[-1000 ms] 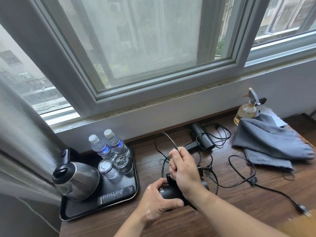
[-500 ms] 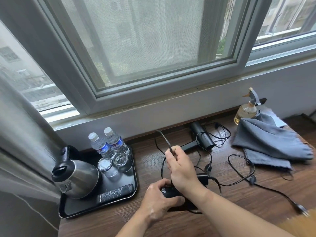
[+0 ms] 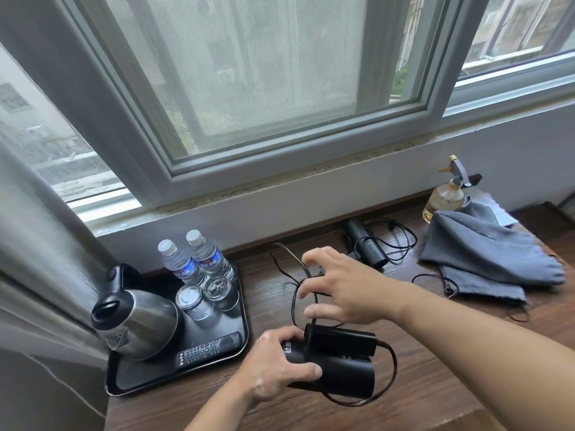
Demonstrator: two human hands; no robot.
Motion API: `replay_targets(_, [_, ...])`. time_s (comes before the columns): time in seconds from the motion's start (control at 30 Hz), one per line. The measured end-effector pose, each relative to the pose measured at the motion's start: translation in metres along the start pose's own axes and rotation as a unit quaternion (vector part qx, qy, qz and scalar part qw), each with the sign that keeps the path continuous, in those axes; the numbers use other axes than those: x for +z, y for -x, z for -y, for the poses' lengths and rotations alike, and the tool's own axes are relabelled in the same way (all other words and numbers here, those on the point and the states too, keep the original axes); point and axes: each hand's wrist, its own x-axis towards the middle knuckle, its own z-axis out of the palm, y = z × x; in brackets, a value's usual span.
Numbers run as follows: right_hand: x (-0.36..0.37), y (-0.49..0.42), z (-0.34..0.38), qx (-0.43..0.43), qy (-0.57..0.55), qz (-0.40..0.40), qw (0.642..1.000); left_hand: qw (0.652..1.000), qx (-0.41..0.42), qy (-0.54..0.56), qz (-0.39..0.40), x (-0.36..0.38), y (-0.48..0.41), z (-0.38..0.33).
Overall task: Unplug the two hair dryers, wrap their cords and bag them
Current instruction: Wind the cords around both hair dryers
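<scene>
- near dryer (image 3: 339, 365) lies on desk (image 3: 435, 384), front centre, handle folded on barrel; left hand (image 3: 277, 368) grasps its left end
- cord (image 3: 390, 374) loops round the barrel's right end and rises to right hand (image 3: 348, 290); that hand is released, fingers spread, fingertips (image 3: 308, 260) at the cord loop
- far dryer (image 3: 367, 244) lies by the wall, apart from both hands
- grey bags (image 3: 485, 256) lie flat at right; spray bottle (image 3: 445, 197) behind them
- tray (image 3: 241, 346) at left holds kettle (image 3: 137, 321), bottles (image 3: 199, 259), remote (image 3: 205, 349)
</scene>
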Motion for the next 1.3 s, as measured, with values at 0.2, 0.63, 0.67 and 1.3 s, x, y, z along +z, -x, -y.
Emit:
replay_targets(0.2, [0.001,-0.004,-0.013,-0.023,0.074,-0.033,0.996,0.998,-0.001,0.053,0.013,-0.01,0.004,0.002])
replay_targets(0.63, [0.037,-0.007,-0.004,0.106,-0.008,-0.128,0.986,0.996,0.012,0.084,-0.007,-0.009,0.004,0.003])
replay_targets(0.67, [0.035,-0.005,-0.006,0.119,-0.018,-0.11,0.987,0.996,0.011,0.083,-0.009,-0.01,0.004,0.003])
replay_targets(1.3, [0.045,0.025,-0.046,0.143,-0.01,0.079,0.986,0.991,0.088,0.051,-0.086,-0.034,0.015,0.001])
